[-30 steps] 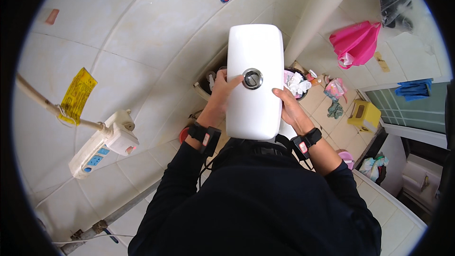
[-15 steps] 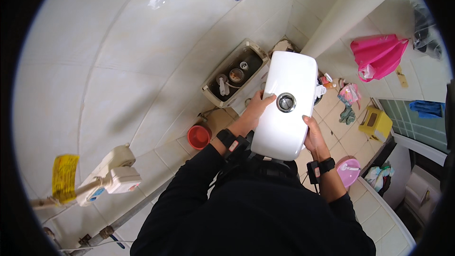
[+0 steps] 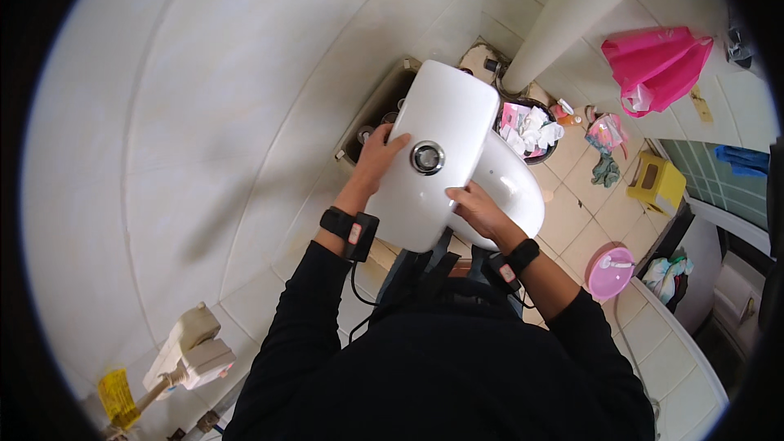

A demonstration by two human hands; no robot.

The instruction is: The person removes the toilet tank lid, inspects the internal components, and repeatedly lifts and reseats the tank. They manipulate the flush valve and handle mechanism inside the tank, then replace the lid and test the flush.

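Between my two hands is a white toilet tank lid with a round chrome flush button set in it. My left hand grips its left long edge, thumb on top. On the opposite edge, my right hand holds on with the thumb on the upper face; its other fingers are partly hidden. The lid covers much of the opened toilet tank, whose dark inside and some fittings show along the left. The toilet bowl shows to the right, partly under the lid.
A bin with crumpled paper stands beyond the bowl. Right of it are a yellow stool, a pink basin and a grey-green cloth on the tiles. A pink bag hangs on the wall near a white pipe.
Both hands have carried the lid left, from beside the open tank to over it. The toilet bowl and paper bin have come into view, and the red bucket is hidden now.
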